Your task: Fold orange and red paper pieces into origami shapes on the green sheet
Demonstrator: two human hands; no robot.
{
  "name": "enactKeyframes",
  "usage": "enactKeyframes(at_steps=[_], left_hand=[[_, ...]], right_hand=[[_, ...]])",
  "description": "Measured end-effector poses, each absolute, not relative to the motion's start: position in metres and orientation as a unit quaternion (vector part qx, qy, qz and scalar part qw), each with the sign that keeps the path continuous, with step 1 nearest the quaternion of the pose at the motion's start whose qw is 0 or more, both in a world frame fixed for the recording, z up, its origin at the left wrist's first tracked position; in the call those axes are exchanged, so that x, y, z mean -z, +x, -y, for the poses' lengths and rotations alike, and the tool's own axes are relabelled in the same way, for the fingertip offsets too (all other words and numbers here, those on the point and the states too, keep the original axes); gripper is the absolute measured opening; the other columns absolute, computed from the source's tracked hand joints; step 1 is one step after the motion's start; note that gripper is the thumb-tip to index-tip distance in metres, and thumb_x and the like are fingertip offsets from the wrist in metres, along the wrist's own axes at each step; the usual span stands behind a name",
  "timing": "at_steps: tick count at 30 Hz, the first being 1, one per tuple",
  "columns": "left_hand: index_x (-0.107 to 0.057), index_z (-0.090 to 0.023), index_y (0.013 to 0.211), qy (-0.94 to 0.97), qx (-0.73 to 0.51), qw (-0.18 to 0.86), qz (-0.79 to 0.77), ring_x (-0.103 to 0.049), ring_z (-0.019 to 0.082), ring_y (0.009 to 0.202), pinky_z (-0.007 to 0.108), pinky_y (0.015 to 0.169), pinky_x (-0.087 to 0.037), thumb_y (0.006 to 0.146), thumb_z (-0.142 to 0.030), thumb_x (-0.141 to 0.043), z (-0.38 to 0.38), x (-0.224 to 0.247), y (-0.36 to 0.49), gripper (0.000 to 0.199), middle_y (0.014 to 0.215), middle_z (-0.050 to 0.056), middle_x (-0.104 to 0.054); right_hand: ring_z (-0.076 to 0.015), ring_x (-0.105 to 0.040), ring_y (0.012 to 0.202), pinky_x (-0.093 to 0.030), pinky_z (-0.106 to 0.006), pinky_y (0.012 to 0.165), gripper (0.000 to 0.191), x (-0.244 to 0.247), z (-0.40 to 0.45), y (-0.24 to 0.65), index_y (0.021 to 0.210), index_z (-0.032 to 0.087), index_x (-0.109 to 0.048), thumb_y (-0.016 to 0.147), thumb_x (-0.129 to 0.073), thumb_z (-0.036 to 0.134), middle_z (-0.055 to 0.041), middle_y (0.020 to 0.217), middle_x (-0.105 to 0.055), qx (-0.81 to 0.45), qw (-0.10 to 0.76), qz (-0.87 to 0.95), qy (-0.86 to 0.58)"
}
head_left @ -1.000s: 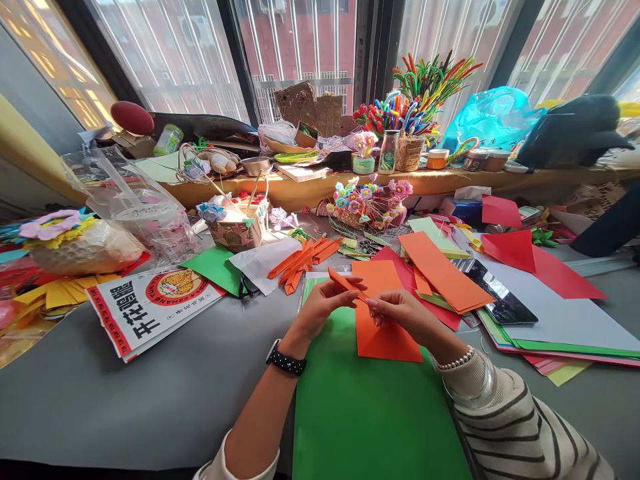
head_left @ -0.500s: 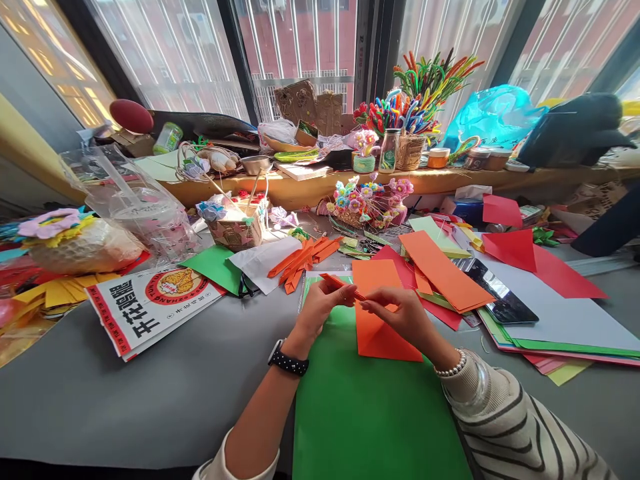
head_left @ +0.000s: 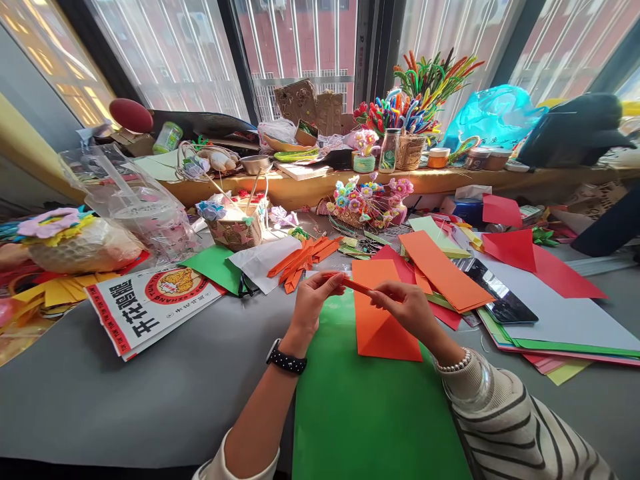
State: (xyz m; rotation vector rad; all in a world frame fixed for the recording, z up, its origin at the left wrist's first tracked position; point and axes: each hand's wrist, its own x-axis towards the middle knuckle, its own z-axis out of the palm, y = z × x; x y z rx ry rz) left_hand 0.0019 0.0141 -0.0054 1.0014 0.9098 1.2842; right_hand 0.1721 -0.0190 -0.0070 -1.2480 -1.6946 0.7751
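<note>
A narrow folded orange paper strip [head_left: 356, 285] is stretched between my two hands. My left hand [head_left: 316, 299] pinches its left end, and my right hand [head_left: 404, 305] pinches its right end. Below them a flat orange sheet [head_left: 383, 327] lies on a large green sheet [head_left: 370, 407]. Several folded orange pieces [head_left: 303, 260] are heaped beyond my left hand. More orange strips [head_left: 445, 270] lie to the right, over red paper.
A phone [head_left: 500, 293] rests on stacked coloured paper [head_left: 575, 327] at the right. A printed paper bag [head_left: 155, 303] lies left, near a plastic cup [head_left: 150, 220]. Flower baskets [head_left: 237, 227] and craft supplies line the back.
My hands have moved slightly apart, showing more of the orange strip between them. At the far left edge, part of what looks like another hand has appeared.
</note>
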Motion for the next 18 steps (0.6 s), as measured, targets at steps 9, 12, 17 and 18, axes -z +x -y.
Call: enactKeyframes(at_steps=[9, 12, 17, 18], left_hand=[[-0.067, -0.013, 0.070, 0.426, -0.559, 0.590, -0.398, -0.057, 0.008, 0.052, 0.019, 0.054, -0.049, 0.058, -0.028, -0.068, -0.0161, 0.0052, 0.0021, 0.020, 0.061, 0.000, -0.064], [-0.066, -0.012, 0.072, 0.445, -0.558, 0.579, -0.394, -0.058, 0.008, 0.055, 0.020, 0.056, -0.049, 0.062, -0.028, -0.065, -0.0154, 0.0065, 0.0020, 0.018, 0.066, 0.002, -0.065], [-0.057, -0.017, 0.086, 0.542, -0.564, 0.501, -0.371, -0.059, 0.012, 0.069, 0.022, 0.058, -0.050, 0.064, -0.023, -0.064, -0.0145, 0.0095, 0.0032, 0.024, 0.079, 0.002, -0.063], [-0.055, -0.018, 0.087, 0.555, -0.572, 0.482, -0.364, -0.059, 0.012, 0.071, 0.022, 0.059, -0.050, 0.063, -0.022, -0.065, -0.0146, 0.0101, 0.0034, 0.026, 0.081, 0.001, -0.062]], right_hand=[[-0.0148, -0.060, 0.058, -0.047, -0.025, 0.055, 0.022, 0.0095, 0.0178, 0.1728, 0.071, 0.016, -0.062, 0.075, -0.052, 0.035, -0.0042, 0.063, -0.064, -0.306, 0.444, 0.669, -0.512], [-0.0148, -0.060, 0.059, -0.048, -0.025, 0.055, 0.023, 0.0104, 0.0176, 0.1727, 0.072, 0.016, -0.062, 0.075, -0.051, 0.036, -0.0045, 0.064, -0.065, -0.312, 0.444, 0.667, -0.511], [-0.0148, -0.060, 0.058, -0.047, -0.025, 0.055, 0.021, 0.0084, 0.0183, 0.1725, 0.072, 0.016, -0.061, 0.076, -0.050, 0.034, -0.0038, 0.064, -0.064, -0.280, 0.441, 0.678, -0.517], [-0.0147, -0.060, 0.058, -0.047, -0.025, 0.055, 0.020, 0.0078, 0.0186, 0.1726, 0.072, 0.017, -0.061, 0.076, -0.051, 0.033, -0.0036, 0.064, -0.064, -0.265, 0.441, 0.681, -0.521]])
